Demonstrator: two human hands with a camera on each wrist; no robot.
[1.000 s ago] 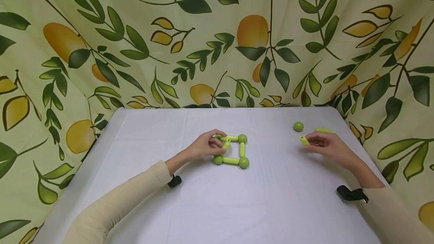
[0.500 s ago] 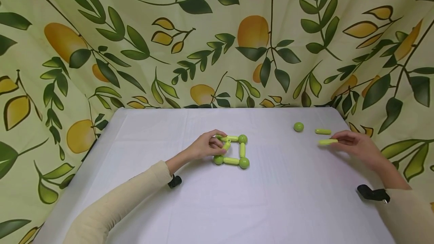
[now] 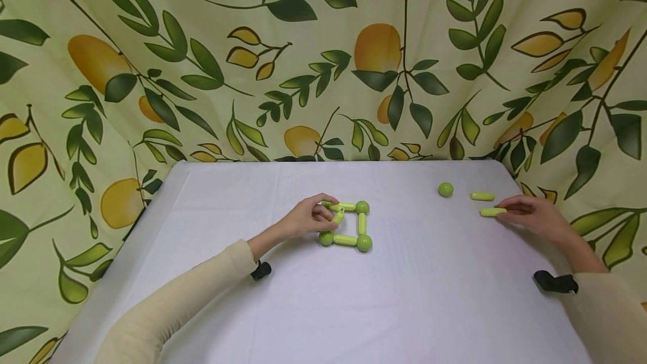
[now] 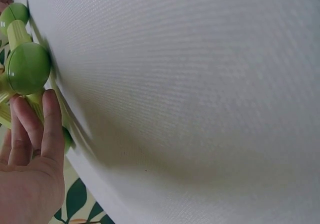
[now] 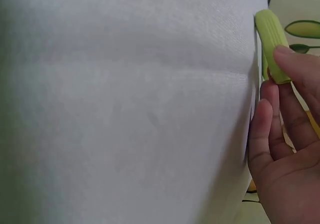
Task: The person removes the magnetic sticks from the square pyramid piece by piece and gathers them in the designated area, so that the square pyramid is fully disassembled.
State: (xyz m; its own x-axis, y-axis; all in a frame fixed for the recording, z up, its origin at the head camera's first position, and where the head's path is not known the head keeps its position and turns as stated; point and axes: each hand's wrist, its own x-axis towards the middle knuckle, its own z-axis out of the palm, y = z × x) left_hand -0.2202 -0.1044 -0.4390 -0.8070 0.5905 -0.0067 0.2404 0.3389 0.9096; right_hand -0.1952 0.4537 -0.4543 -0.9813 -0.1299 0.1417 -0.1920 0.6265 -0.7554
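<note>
Magnetic-looking sticks and green balls form a square frame near the middle of the table. My left hand grips its left side, with fingers partly hiding that side and the far left ball. A short stick with a holed end slants up beside those fingers. In the left wrist view, my fingertips touch the frame just below a green ball. At the table's right, my right hand pinches one end of a yellow-green stick, low over or on the cloth; contact is unclear. The right wrist view shows thumb and fingers on this stick.
Beyond the right hand's stick lies another yellow-green stick, with a loose green ball to its left. White cloth covers the table. A fruit-patterned curtain hangs behind and at both sides.
My right hand has moved to the right with its stick, which now lies sideways near the loose stick, then shifted slightly. My left hand and the square frame have stayed in place.
</note>
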